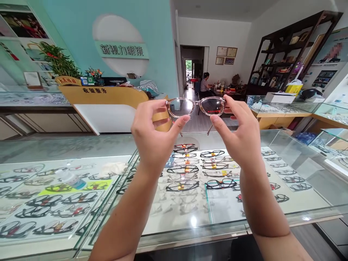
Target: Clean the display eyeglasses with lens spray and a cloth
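While both hands hold them up at the centre of the frame, the glasses (196, 107) hang above the glass bench (299, 159).

The left hand (153, 136) and right hand (239, 134) each close a pinching grip, thumb under and fingers over, on an outer end of the frame, temples folded out toward the wearer. Below lie rows of display frames (187, 170); left of them a small bottle (71, 178). Farther off, upper left, a yellow counter (108, 95). The pair is lifted level, not yet put down.
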Motion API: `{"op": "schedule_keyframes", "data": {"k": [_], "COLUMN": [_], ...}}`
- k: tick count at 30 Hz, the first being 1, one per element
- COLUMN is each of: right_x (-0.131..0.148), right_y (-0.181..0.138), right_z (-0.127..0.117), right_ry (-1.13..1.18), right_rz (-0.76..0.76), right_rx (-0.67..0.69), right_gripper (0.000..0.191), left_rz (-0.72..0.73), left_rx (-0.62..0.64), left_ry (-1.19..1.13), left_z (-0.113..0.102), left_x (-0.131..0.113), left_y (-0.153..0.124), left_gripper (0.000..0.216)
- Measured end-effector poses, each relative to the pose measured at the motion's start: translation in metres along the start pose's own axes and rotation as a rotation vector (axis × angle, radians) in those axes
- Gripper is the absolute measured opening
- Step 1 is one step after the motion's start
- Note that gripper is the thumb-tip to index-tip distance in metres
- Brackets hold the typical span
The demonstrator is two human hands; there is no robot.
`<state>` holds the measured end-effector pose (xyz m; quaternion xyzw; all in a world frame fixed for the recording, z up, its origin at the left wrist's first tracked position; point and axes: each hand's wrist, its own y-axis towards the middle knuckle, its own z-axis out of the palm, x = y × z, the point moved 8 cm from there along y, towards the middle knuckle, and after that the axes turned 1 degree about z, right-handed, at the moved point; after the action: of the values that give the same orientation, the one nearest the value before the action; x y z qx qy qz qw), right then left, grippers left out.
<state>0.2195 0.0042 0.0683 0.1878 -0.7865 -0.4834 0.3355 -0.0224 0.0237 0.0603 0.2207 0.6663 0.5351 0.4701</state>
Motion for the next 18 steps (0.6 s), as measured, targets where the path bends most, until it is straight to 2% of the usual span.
{"op": "schedule_keyframes", "data": {"k": [7,11,18], "right_x": [-0.015,-0.018,-0.023], "right_y": [0.001,0.003,0.008], "right_z": [0.004,0.005,0.022], "right_ry": [0.040,0.104,0.410], "right_rz": [0.055,0.083,0.063], "right_rx": [0.030,0.025,0.149], "right_gripper": [0.061,0.058,0.053], "left_rz": [-0.001,-0.023,-0.087], "left_rx": [0.017,0.017,0.055], "left_ry": [0.002,-0.063,-0.243], "left_z": [0.007,0.008,0.014], "left_x": [0.004,0.013,0.031], "left_y": [-0.001,0.001,0.006], "left_gripper": [0.061,0.063,0.070]}}
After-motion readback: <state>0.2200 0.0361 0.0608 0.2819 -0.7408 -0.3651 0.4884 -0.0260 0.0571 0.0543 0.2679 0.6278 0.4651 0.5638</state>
